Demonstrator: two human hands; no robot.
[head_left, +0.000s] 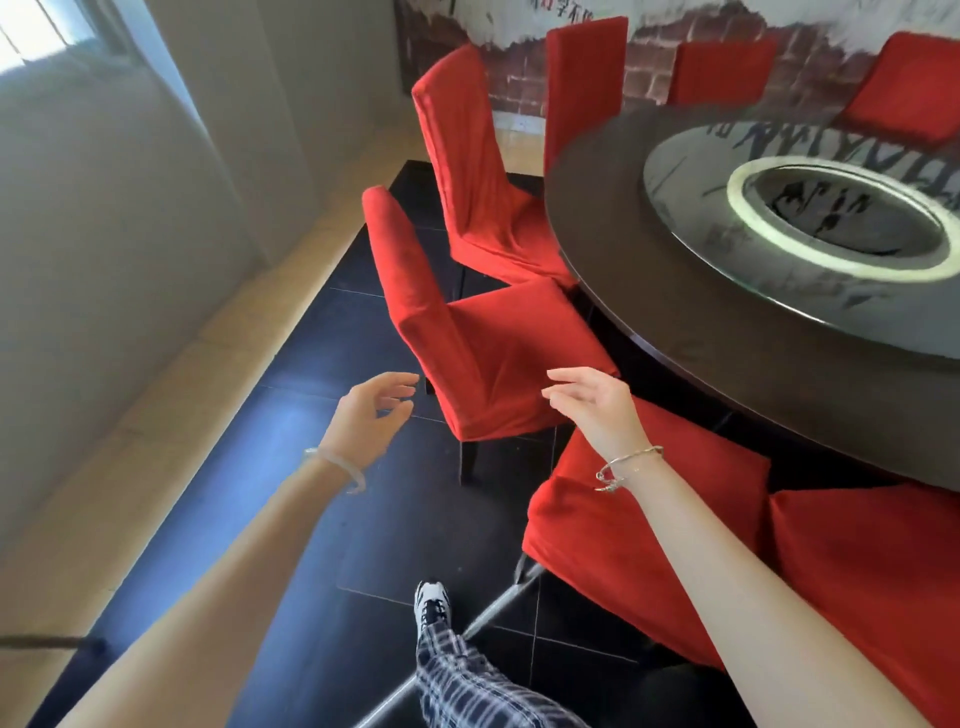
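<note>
Chair (493, 353), red cover, stands mid-scene on the dark tile floor (311, 519). Its seat faces right and tucks against the table's near-left edge, back to the left.

Table (675, 332): big, round, dark, fills the right side. Glass turntable (685, 218) sits on top.

Far chair (467, 171): same red cover, just beyond the chair, also against the table rim.

Near chair (623, 519): red, bottom right, under the right forearm.

Left hand (369, 415): spread, fingers loosely curved, thumb apart, holding nothing. Fingertips are just beside the seat's near-left corner. Can't tell if they touch.

Right hand (597, 405): also spread, fingers relaxed and pointing left, nothing held. It is over the seat's near edge, contact unclear.

The hands flank the near end of the seat, well apart from each other.

Shoe (432, 605): white and black, on the floor at near centre.

Bracelet (628, 465): thin metal, right wrist.

Bangle (337, 467): pale, left wrist.
</note>
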